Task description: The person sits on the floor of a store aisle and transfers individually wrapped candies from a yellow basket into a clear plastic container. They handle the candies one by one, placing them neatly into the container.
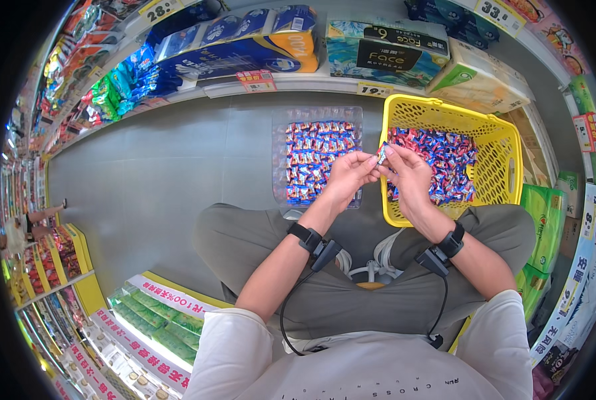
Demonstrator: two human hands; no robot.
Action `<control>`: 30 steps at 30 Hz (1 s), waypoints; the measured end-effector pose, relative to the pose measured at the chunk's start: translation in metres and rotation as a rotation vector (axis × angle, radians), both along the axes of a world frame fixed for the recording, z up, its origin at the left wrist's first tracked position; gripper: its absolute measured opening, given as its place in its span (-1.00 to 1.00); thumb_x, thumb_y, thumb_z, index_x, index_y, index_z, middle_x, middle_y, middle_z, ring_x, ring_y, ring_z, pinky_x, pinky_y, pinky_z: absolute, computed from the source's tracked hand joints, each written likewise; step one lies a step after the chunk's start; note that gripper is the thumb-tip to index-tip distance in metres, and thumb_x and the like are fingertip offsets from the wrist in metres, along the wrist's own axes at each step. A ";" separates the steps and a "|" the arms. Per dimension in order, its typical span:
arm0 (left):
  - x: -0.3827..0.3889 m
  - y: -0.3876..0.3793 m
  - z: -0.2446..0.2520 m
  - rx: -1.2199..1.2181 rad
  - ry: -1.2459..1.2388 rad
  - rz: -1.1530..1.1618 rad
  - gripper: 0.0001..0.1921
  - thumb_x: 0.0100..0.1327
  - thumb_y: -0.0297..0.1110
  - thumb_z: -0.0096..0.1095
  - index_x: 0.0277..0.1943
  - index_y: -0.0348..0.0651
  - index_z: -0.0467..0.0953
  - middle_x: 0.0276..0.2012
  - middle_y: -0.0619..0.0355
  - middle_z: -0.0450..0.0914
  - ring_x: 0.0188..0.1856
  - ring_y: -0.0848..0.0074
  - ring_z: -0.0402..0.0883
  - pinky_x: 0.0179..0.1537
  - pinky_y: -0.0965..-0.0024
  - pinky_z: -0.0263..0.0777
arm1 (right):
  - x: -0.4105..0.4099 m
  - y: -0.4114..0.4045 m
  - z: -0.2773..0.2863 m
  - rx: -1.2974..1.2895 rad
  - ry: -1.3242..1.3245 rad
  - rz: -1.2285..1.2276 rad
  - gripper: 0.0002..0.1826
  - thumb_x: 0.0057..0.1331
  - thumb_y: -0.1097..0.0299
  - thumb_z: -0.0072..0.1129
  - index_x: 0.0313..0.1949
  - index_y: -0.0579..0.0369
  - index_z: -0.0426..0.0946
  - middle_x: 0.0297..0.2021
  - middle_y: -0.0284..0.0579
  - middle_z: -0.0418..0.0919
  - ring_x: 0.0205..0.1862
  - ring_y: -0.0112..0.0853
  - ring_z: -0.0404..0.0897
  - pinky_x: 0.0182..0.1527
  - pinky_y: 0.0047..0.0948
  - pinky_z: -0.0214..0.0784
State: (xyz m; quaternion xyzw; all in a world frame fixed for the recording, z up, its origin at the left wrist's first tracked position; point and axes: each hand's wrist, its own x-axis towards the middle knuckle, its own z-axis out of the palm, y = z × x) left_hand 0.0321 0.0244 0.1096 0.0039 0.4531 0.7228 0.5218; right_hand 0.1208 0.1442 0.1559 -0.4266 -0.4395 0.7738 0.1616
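Note:
Between the fingertips of both hands is a small wrapped candy (382, 154), held over the gap between a tray and a basket. My left hand (354, 172) pinches its left side, and my right hand (409, 172) has thumb and finger on its right side. A clear plastic tray (279, 150) lies on the floor below and left of my hands, with wrapped candies (308, 165) laid in rows. At the right stands a yellow plastic basket (495, 165) full of loose red and blue wrapped candies (447, 160), partly hidden by my right hand.
Shelves with tissue packs (388, 52) and bagged goods (123, 85) run along the far side. Green tissue packs (542, 225) stand at the right, close to the basket. A display with green packs (163, 320) is at lower left. Another person (23, 232) is partly visible at far left.

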 end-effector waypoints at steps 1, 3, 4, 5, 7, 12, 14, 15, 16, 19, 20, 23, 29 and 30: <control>0.001 0.000 -0.003 0.012 0.012 0.002 -0.81 0.43 -0.36 0.20 -0.05 -0.30 0.55 -0.25 0.13 0.66 -0.27 0.60 0.63 -0.18 0.51 0.56 | 0.000 0.000 0.000 -0.011 -0.004 0.007 -0.76 0.36 0.45 0.27 -0.03 0.27 0.58 -0.21 -0.17 0.65 -0.21 -0.50 0.64 -0.18 -0.51 0.60; 0.002 0.001 -0.009 -0.072 0.041 0.064 -0.82 0.44 -0.35 0.19 -0.06 -0.30 0.53 -0.27 0.14 0.65 -0.30 0.57 0.63 -0.20 0.48 0.57 | 0.000 -0.001 0.001 -0.020 -0.037 0.026 -0.72 0.37 0.41 0.26 0.02 0.22 0.55 -0.20 -0.23 0.62 -0.20 -0.53 0.60 -0.14 -0.50 0.56; 0.003 0.002 -0.012 -0.113 0.055 0.094 -0.82 0.45 -0.35 0.18 -0.06 -0.29 0.52 -0.28 0.14 0.64 -0.31 0.56 0.63 -0.21 0.47 0.58 | 0.001 -0.001 0.002 -0.025 -0.055 0.034 -0.70 0.37 0.39 0.25 0.05 0.19 0.53 -0.19 -0.26 0.61 -0.19 -0.54 0.58 -0.12 -0.49 0.54; 0.002 0.002 -0.015 -0.177 0.035 0.184 -0.81 0.45 -0.34 0.17 -0.05 -0.30 0.51 -0.28 0.12 0.64 -0.31 0.54 0.64 -0.22 0.46 0.58 | 0.001 -0.001 0.000 -0.036 -0.071 0.027 -0.71 0.38 0.39 0.24 0.05 0.17 0.52 -0.20 -0.28 0.59 -0.22 -0.55 0.56 -0.15 -0.50 0.51; -0.005 -0.001 -0.024 -0.304 -0.001 0.366 -0.80 0.46 -0.34 0.15 -0.04 -0.33 0.47 -0.27 0.09 0.63 -0.32 0.50 0.64 -0.25 0.45 0.59 | 0.004 0.001 -0.003 -0.057 -0.101 0.014 -0.73 0.39 0.38 0.22 0.04 0.12 0.50 -0.23 -0.32 0.56 -0.27 -0.58 0.52 -0.21 -0.50 0.45; -0.046 -0.021 -0.089 -0.501 -0.040 0.709 -0.75 0.49 -0.35 0.07 -0.03 -0.44 0.41 -0.25 -0.05 0.61 -0.31 0.33 0.72 -0.33 0.39 0.68 | 0.007 -0.001 -0.004 -0.197 -0.109 0.030 -0.81 0.39 0.38 0.10 -0.02 0.04 0.44 -0.33 -0.38 0.46 -0.37 -0.59 0.43 -0.29 -0.54 0.32; -0.065 -0.032 -0.112 -0.569 -0.048 0.820 -0.74 0.50 -0.36 0.06 -0.04 -0.47 0.40 -0.26 -0.07 0.61 -0.33 0.28 0.74 -0.34 0.37 0.70 | 0.008 -0.003 -0.001 -0.228 -0.123 0.048 -0.81 0.38 0.38 0.08 -0.03 0.03 0.43 -0.34 -0.38 0.44 -0.38 -0.58 0.42 -0.29 -0.54 0.31; -0.071 -0.038 -0.120 -0.612 -0.025 0.821 -0.74 0.50 -0.36 0.05 -0.05 -0.49 0.40 -0.26 -0.08 0.61 -0.33 0.26 0.74 -0.35 0.36 0.71 | 0.008 -0.004 -0.001 -0.239 -0.123 0.058 -0.80 0.37 0.38 0.08 -0.03 0.03 0.42 -0.34 -0.38 0.43 -0.38 -0.57 0.41 -0.29 -0.53 0.30; -0.077 -0.041 -0.127 -0.655 -0.004 0.818 -0.74 0.50 -0.37 0.04 -0.06 -0.50 0.40 -0.26 -0.08 0.61 -0.34 0.25 0.74 -0.35 0.35 0.72 | 0.009 -0.003 0.000 -0.250 -0.125 0.065 -0.79 0.37 0.38 0.08 -0.03 0.03 0.42 -0.35 -0.38 0.42 -0.38 -0.57 0.40 -0.29 -0.53 0.30; -0.090 -0.043 -0.140 -0.735 -0.006 0.839 -0.74 0.50 -0.37 0.04 -0.11 -0.51 0.40 -0.31 -0.07 0.59 -0.42 0.23 0.73 -0.44 0.32 0.69 | 0.010 -0.001 0.003 -0.284 -0.130 0.063 -0.79 0.36 0.38 0.09 -0.03 0.03 0.41 -0.35 -0.37 0.42 -0.39 -0.56 0.40 -0.28 -0.52 0.29; -0.091 -0.041 -0.144 -0.754 -0.022 0.844 -0.76 0.49 -0.39 0.04 -0.14 -0.50 0.40 -0.35 -0.05 0.57 -0.46 0.23 0.71 -0.48 0.32 0.67 | 0.010 -0.001 0.002 -0.289 -0.136 0.062 -0.79 0.35 0.39 0.09 -0.03 0.03 0.41 -0.35 -0.36 0.42 -0.39 -0.56 0.40 -0.29 -0.52 0.29; -0.101 -0.045 -0.157 -0.759 -0.049 0.873 -0.78 0.48 -0.42 0.06 -0.17 -0.49 0.42 -0.41 -0.02 0.55 -0.52 0.25 0.67 -0.55 0.30 0.64 | 0.009 -0.002 0.000 -0.307 -0.137 0.067 -0.79 0.35 0.39 0.08 -0.03 0.04 0.41 -0.35 -0.36 0.42 -0.39 -0.56 0.39 -0.29 -0.52 0.28; -0.104 -0.039 -0.157 -0.818 -0.095 0.882 -0.80 0.47 -0.47 0.03 -0.12 -0.54 0.45 -0.36 -0.04 0.59 -0.51 0.29 0.67 -0.51 0.34 0.64 | 0.009 0.000 -0.002 -0.303 -0.152 0.049 -0.80 0.34 0.40 0.09 -0.05 0.06 0.42 -0.36 -0.35 0.43 -0.40 -0.57 0.38 -0.29 -0.53 0.27; -0.103 -0.038 -0.156 -0.812 -0.098 0.932 -0.79 0.47 -0.46 0.03 -0.13 -0.53 0.45 -0.36 -0.04 0.59 -0.53 0.30 0.66 -0.52 0.35 0.63 | 0.009 0.000 -0.001 -0.300 -0.150 0.051 -0.81 0.34 0.40 0.09 -0.06 0.06 0.42 -0.36 -0.35 0.44 -0.40 -0.58 0.38 -0.29 -0.53 0.27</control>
